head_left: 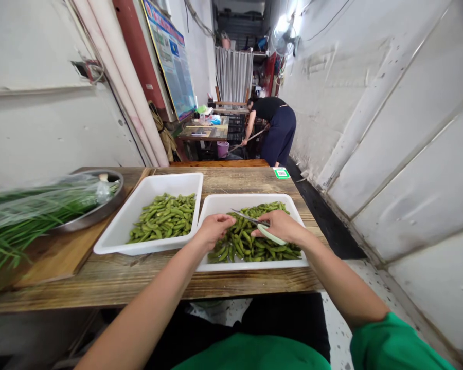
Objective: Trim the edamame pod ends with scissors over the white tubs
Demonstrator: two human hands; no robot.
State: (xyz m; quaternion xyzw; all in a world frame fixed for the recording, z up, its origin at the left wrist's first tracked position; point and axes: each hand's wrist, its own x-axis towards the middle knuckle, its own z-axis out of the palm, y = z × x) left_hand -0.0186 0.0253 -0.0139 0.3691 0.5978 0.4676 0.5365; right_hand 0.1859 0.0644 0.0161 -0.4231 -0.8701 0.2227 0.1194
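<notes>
My right hand (pixel 275 226) grips a pair of scissors (pixel 268 232) with pale green handles, the blades pointing left toward my other hand. Fingers pinched together, my left hand (pixel 216 228) is over the left part of the right white tray (pixel 254 265), close to the blade tips. Whatever it pinches is too small to make out. Green soybean pods (pixel 247 246) fill this tray beneath both hands. To the left, touching or nearly touching it, a second white tray (pixel 116 241) holds another pile of green pods (pixel 164 218).
Green onions (pixel 61 205), partly under clear plastic, lie across a metal bowl (pixel 119 192) and wooden board (pixel 57 267) at left. A QR-code card (pixel 281 173) sits at the far right table corner. Beyond the table, a bent-over person (pixel 273 123) holds a long stick.
</notes>
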